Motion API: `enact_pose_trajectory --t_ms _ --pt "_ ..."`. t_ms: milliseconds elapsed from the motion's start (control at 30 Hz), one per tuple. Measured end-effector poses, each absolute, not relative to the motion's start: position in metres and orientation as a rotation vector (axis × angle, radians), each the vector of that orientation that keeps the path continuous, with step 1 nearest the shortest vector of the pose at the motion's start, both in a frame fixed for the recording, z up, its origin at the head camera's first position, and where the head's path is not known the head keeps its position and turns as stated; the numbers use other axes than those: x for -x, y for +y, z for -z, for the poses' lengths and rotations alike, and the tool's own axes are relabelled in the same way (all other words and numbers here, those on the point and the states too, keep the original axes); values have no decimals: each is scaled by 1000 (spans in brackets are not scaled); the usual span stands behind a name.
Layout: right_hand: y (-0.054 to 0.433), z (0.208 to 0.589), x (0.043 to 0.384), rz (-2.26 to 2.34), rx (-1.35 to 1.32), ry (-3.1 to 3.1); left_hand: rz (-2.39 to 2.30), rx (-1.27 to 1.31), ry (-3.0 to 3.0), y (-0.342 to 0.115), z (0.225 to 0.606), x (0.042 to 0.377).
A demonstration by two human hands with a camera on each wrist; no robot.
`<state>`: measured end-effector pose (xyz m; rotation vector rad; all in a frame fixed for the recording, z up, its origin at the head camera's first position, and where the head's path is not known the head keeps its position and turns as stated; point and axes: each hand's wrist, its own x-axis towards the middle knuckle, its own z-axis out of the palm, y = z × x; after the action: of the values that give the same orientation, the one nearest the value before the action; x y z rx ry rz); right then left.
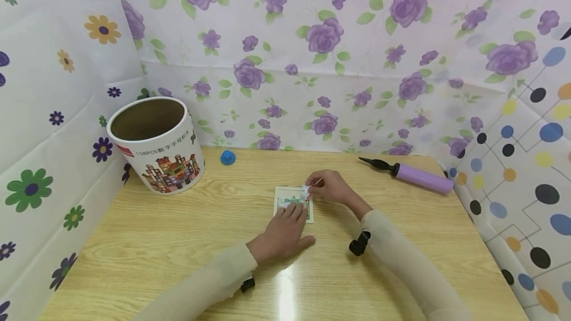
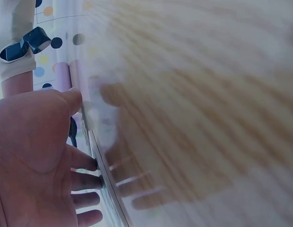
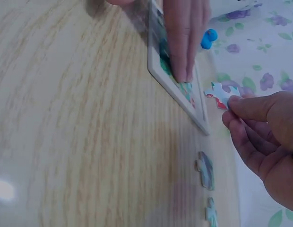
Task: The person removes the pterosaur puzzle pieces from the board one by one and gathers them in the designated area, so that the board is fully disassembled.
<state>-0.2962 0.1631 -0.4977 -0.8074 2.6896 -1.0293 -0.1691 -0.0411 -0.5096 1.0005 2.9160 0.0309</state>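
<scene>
A small jigsaw puzzle in a white-edged square tray (image 1: 276, 202) lies flat on the table. My left hand (image 1: 285, 232) rests on it, its straight fingers laid over the picture and hiding part of it. Between thumb and fingertips my right hand (image 1: 332, 187) pinches a puzzle piece (image 3: 219, 93), pale blue with some red. In the right wrist view this piece is raised above the table, beside the tray's far corner. Two loose puzzle pieces, one (image 3: 205, 170) nearer the tray and another (image 3: 211, 213) below it, lie on the table under my right hand.
A large white printed bucket (image 1: 156, 145) stands at the back left. Near it is a small blue toy (image 1: 228, 157). A purple hand pump (image 1: 415, 175) with a black nozzle lies at the back right. Patterned cloth walls (image 1: 285, 63) enclose the wooden table (image 1: 178, 241).
</scene>
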Motion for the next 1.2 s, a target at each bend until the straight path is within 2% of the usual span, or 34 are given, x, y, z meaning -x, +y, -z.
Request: enact_pose_trajectory --t_ms 533,1200 --pt "223 485 285 1024 707 2797 -139 -931 2837 -45 514 164" --pt "288 503 288 999 650 2853 -167 -1003 2831 -48 511 164"
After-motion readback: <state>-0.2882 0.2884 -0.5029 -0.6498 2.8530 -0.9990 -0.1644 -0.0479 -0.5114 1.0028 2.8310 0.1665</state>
